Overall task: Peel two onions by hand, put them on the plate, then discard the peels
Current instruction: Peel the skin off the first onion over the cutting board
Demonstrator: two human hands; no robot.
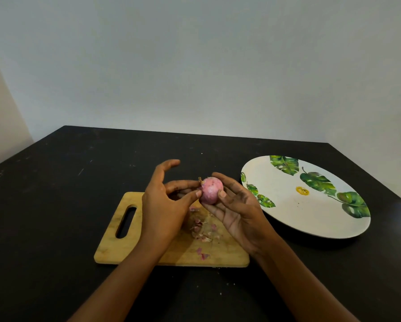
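R hand (238, 206) grips onion (210, 190) over board (116, 247); L hand (163, 205) pinches its stem end.

Cutting board (116, 249) lies on the table (55, 182), front of centre; the plate (311, 217) is on the table at the board's 2 o'clock, close by but apart. Peels (202, 231) lie on the board's right half, most in one heap, a few loose at the heap's 6 o'clock. Onion (210, 190) is held above the board's far edge, at the heap's 12 o'clock, with the left hand (164, 205) at its 9 o'clock and the right hand (236, 212) at its 4 o'clock, between onion and plate.
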